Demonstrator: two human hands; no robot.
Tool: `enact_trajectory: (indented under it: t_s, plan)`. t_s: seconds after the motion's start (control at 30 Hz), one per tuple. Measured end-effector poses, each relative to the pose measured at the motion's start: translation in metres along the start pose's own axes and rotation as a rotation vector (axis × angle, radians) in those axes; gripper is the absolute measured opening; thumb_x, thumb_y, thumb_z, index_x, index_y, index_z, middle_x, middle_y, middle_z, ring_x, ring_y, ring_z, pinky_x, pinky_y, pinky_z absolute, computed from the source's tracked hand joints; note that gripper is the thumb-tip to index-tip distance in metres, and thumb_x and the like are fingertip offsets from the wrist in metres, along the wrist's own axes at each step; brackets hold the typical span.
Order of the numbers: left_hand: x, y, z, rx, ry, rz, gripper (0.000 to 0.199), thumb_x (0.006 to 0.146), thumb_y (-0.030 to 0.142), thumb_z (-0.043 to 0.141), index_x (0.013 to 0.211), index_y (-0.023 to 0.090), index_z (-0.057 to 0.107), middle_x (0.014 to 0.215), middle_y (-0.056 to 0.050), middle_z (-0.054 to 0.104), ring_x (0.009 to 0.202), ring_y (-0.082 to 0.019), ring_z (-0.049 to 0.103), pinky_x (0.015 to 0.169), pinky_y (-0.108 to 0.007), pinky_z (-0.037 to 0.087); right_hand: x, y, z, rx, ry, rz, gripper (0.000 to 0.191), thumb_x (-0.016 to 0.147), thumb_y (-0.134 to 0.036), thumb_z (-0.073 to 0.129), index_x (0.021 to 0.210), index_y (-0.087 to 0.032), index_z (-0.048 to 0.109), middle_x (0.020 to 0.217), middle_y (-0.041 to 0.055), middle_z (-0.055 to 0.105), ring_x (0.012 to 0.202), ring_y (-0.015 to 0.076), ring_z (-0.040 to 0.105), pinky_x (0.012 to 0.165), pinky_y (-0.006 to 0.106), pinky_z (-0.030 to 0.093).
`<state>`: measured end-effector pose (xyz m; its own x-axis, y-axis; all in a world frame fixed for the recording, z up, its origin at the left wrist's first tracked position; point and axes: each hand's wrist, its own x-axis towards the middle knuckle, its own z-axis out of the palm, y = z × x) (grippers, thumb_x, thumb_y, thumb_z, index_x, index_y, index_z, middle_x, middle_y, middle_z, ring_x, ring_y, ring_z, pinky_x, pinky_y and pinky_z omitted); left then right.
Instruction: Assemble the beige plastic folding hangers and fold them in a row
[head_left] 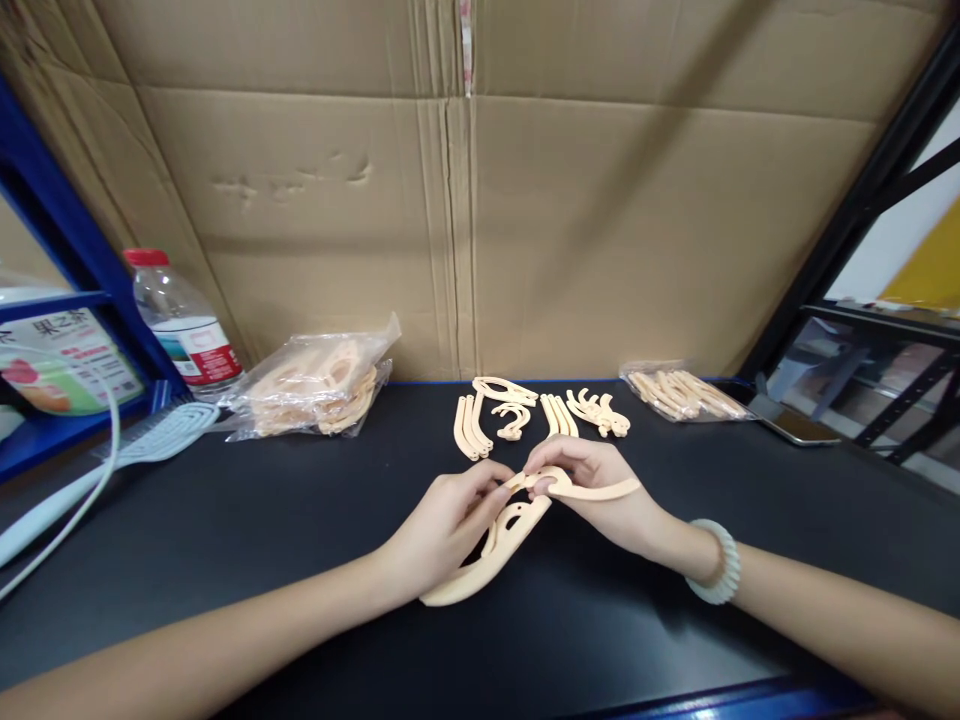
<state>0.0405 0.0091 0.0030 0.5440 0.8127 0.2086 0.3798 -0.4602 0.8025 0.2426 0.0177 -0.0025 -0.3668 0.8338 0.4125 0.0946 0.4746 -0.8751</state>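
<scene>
My left hand and my right hand meet over the black table, fingertips closed around beige plastic folding-hanger parts. Between them is a hanger piece whose curved arm runs out to the right across my right palm. My left thumb and fingers pinch its left end; the fingers hide the joint there. Just below lies a larger curved hanger body with a hole, partly under my left hand; whether that hand touches it I cannot tell. Beyond my hands are sorted slim hanger arms, more arms, hooks and several small hook parts.
Bagged hanger parts are piled at the back left, another bag at the back right beside a phone. A bottle, a hairbrush and a white cable are left. Cardboard walls the back.
</scene>
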Motion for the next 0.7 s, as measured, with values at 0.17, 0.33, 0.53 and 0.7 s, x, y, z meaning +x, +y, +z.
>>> enact_trajectory:
  t_s: [0.17,0.33,0.53,0.7]
  plan:
    - [-0.0003,0.0014,-0.0002,0.087,-0.008,0.049,0.025,0.094,0.028,0.039,0.096,0.016,0.061,0.059,0.005,0.048,0.052,-0.010,0.039,0.050,-0.021,0.030,-0.0004,-0.0064,-0.0048,-0.243,-0.059,-0.215,0.009,0.086,-0.021,0.061,0.085,-0.020,0.070,0.087,0.0060,0.066,0.083,0.0180,0.061,0.075,0.033,0.048]
    - [-0.0002,-0.0003,0.0003,0.108,-0.020,0.035,0.026,0.095,0.028,0.039,0.095,0.016,0.061,0.061,0.005,0.050,0.053,-0.010,0.039,0.051,-0.021,0.031,-0.0002,-0.0034,-0.0055,-0.268,-0.055,-0.235,0.009,0.086,-0.023,0.061,0.085,-0.020,0.070,0.087,0.0055,0.067,0.082,0.0180,0.062,0.074,0.033,0.049]
    - [0.0000,-0.0014,-0.0001,0.111,-0.027,0.033,0.027,0.095,0.031,0.039,0.091,0.016,0.061,0.057,0.006,0.048,0.049,-0.009,0.039,0.050,-0.020,0.030,-0.0001,-0.0026,-0.0048,-0.253,-0.051,-0.188,0.009,0.086,-0.026,0.063,0.084,-0.020,0.069,0.084,0.0050,0.069,0.080,0.0178,0.063,0.072,0.032,0.050]
    - [-0.0006,-0.0009,-0.0003,0.111,-0.025,0.010,0.028,0.095,0.033,0.039,0.088,0.016,0.061,0.058,0.005,0.049,0.050,-0.009,0.040,0.049,-0.020,0.030,0.0002,0.0023,-0.0053,-0.189,-0.041,-0.130,0.010,0.083,-0.029,0.066,0.084,-0.020,0.070,0.085,0.0050,0.069,0.079,0.0183,0.064,0.071,0.032,0.050]
